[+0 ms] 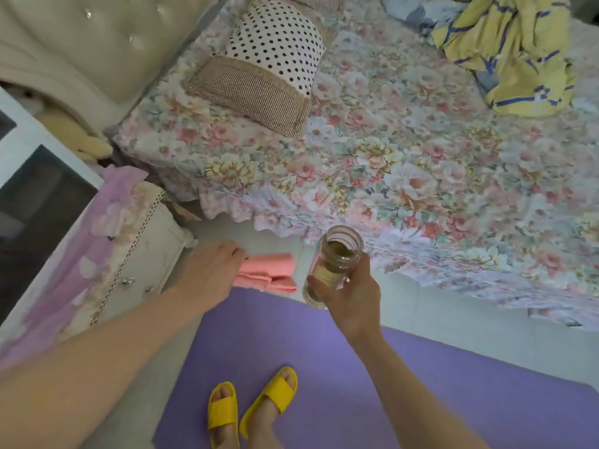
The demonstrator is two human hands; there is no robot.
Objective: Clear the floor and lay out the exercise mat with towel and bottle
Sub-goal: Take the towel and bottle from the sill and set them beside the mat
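Note:
A purple exercise mat lies flat on the pale floor beside the bed. At its far end a folded pink towel rests partly on the mat and partly on the floor. My left hand reaches over the towel's left end, fingers bent and touching it; whether it grips the towel is unclear. My right hand holds a clear glass bottle with greenish liquid, upright and without a lid, just right of the towel above the mat's edge.
A bed with a floral cover fills the upper right, with a dotted pillow and yellow cloth on it. A white nightstand draped in lilac cloth stands at left. My feet in yellow slippers stand on the mat.

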